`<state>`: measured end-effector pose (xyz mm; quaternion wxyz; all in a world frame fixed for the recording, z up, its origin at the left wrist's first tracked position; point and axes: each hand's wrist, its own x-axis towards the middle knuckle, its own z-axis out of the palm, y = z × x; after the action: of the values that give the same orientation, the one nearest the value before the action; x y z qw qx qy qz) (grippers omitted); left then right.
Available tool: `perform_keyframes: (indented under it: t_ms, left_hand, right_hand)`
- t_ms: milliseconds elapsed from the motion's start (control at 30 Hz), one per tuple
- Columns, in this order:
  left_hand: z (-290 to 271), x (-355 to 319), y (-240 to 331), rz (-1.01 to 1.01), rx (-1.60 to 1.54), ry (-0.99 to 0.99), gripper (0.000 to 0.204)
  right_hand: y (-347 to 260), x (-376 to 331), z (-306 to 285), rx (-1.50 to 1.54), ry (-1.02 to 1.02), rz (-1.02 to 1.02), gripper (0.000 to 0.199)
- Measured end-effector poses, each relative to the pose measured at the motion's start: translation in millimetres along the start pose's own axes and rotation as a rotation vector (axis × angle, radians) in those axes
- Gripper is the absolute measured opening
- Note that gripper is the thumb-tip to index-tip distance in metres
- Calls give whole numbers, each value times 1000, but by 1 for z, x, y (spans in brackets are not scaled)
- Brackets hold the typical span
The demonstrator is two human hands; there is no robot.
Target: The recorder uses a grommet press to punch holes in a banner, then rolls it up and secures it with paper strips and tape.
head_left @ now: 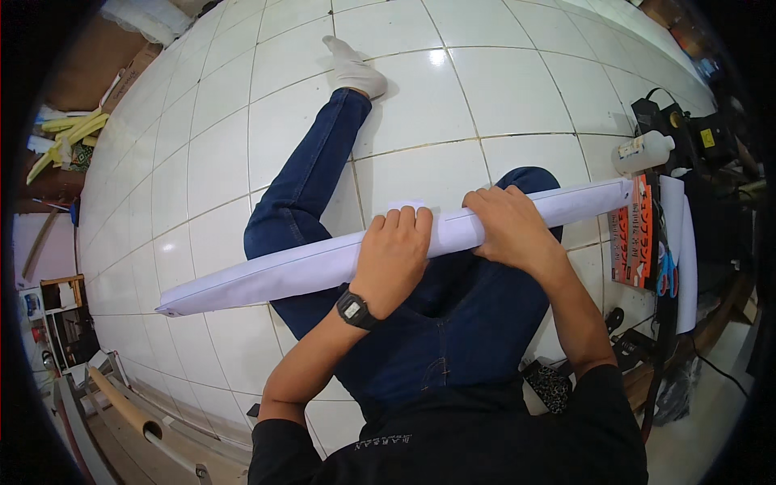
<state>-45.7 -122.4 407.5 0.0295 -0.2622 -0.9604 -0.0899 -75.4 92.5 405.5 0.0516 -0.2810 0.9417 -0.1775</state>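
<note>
A long white sheet (267, 276), rolled or folded into a flat strip, lies slantwise across my jeans-covered legs. Small eyelets show at its two ends, and a thin dark line runs along it. My left hand (392, 257), with a black digital watch on the wrist, is closed over the strip near its middle. To the right of it, my right hand (508, 228) grips the same strip, fingers curled over the far edge. Both thumbs are largely hidden. The strip's right end reaches over beside an orange-and-black printed box (641, 234).
Scissors (665, 273) with blue and red handles and white rolls (687, 263) are beside that box. A white bottle (644, 152) lies tilted behind them, near a black machine (699, 133). At lower left is a cardboard tube (121, 398). White tiles (412, 97) cover the floor.
</note>
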Motion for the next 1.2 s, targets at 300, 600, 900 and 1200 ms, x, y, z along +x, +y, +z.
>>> perform_keyframes:
  t_ms: [300, 600, 900, 1200]
  left_hand:
    - [-28, 10, -16, 54, -285, -335, 43]
    - [-20, -7, 9, 152, 201, -118, 49]
    - [-27, 5, -22, 81, -228, -349, 48]
    - [-20, -18, -2, 106, -200, -339, 53]
  right_hand:
    - [-13, -19, 19, -84, 297, -37, 46]
    - [6, -19, -32, 31, -46, -29, 79]
    - [-1, -22, 5, -79, 153, -206, 47]
    - [-12, -20, -15, 49, -30, -160, 52]
